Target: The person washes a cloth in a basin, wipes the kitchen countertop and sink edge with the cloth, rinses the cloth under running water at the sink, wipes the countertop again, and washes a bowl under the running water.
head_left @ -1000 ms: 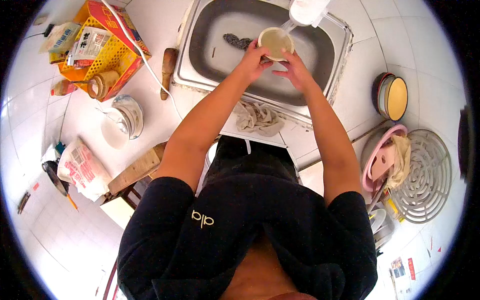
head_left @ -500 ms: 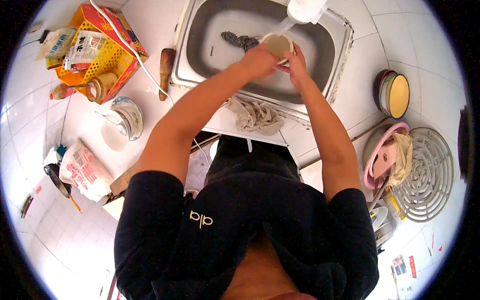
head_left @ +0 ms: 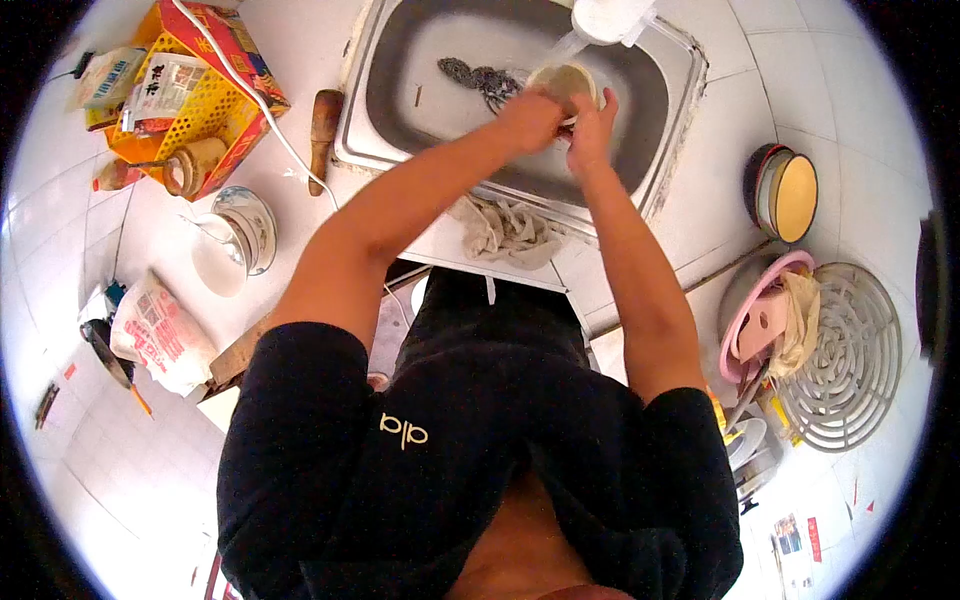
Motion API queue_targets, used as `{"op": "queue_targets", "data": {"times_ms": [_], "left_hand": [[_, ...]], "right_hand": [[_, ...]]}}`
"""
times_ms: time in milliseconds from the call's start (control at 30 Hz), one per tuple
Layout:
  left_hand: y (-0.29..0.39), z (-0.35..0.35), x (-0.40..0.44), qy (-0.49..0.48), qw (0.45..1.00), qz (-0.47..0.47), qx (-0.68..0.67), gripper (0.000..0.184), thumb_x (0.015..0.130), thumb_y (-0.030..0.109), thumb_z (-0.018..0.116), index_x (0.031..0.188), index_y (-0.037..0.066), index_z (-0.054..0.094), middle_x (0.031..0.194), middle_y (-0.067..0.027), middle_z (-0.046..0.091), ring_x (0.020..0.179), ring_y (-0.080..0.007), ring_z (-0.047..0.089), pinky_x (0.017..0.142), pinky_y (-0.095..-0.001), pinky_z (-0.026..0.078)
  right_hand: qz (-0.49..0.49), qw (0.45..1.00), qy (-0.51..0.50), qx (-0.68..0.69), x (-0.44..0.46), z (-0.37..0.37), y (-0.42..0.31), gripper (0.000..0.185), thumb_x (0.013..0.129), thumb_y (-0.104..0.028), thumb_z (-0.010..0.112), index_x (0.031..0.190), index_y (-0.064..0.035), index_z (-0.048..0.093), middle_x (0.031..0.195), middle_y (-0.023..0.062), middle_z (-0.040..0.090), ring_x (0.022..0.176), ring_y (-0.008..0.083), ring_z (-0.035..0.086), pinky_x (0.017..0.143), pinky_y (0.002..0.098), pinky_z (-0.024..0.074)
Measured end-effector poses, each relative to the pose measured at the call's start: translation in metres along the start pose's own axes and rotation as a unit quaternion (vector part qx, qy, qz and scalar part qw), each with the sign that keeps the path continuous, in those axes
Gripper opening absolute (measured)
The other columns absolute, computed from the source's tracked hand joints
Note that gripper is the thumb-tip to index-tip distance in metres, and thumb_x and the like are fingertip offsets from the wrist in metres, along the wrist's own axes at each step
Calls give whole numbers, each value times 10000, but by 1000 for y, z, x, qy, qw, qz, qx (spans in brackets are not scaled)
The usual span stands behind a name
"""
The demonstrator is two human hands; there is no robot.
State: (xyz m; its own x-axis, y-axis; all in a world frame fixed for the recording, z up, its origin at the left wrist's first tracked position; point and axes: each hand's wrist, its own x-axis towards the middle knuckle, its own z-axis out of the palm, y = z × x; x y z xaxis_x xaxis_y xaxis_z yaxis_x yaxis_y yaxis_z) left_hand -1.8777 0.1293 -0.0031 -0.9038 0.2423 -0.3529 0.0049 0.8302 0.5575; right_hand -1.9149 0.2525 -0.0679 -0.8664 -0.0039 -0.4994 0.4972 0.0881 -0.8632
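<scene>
A round, pale bowl (head_left: 566,82) is held over the steel sink (head_left: 420,125), under water running from a white spout (head_left: 603,20). My left hand (head_left: 532,120) is closed at the bowl's near left rim, its fingertips partly hidden. On the right side my right hand (head_left: 592,128) grips the bowl, with fingers along its outer wall. Left of the bowl, a dark metal scourer (head_left: 480,80) lies on the sink bottom. A crumpled grey cloth (head_left: 508,232) rests on the counter at the sink's front edge.
Left of the sink are a wooden-handled tool (head_left: 323,140), stacked bowls (head_left: 245,232), a white cable and a yellow basket (head_left: 205,115) with packets and a jar. To the right stand stacked basins (head_left: 793,198), a pink basin (head_left: 740,335) and a grey round rack (head_left: 845,360).
My left hand has moved from the bowl's side to its near rim, closing its fingers. The bowl has tilted and shifted slightly. The whole view has shifted a little.
</scene>
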Motion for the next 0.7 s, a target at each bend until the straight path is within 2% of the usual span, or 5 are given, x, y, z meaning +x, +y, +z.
{"op": "queue_targets", "data": {"times_ms": [133,333,433,533,700], "left_hand": [[-44,47,-2,196,957,204,67,331,819,217,609,1134,115,623,1054,-162,662,921,-332,649,841,-444,503],[-9,39,13,39,992,-4,-121,319,777,174,630,1091,118,641,950,-163,677,851,-342,655,798,-459,517],[-56,49,7,319,886,325,85,242,769,171,629,995,97,670,901,-176,679,848,-346,651,782,-460,517],[-14,24,-2,52,994,63,78,190,775,170,625,929,73,680,881,-184,680,855,-352,649,770,-462,514],[-27,45,1,169,978,120,-26,215,784,176,633,968,71,671,900,-189,673,889,-347,641,784,-456,509]], "right_hand": [[-16,997,-25,-74,-17,-5,-20,741,771,-157,620,1407,-113,242,1211,175,477,952,288,571,698,441,560],[-12,999,35,-9,2,-1,11,729,768,-176,628,1394,-114,259,1223,180,468,1001,315,546,711,438,534],[11,997,-10,-79,-28,-5,-32,712,766,-172,630,1380,-121,274,1221,172,470,986,309,553,705,430,530],[50,998,29,34,-21,-4,-23,712,759,-168,638,1372,-125,279,1210,162,476,945,292,570,703,421,525],[4,999,-2,-38,-26,-8,-24,681,758,-161,636,1354,-122,309,1186,158,488,918,280,578,703,416,530]]}}
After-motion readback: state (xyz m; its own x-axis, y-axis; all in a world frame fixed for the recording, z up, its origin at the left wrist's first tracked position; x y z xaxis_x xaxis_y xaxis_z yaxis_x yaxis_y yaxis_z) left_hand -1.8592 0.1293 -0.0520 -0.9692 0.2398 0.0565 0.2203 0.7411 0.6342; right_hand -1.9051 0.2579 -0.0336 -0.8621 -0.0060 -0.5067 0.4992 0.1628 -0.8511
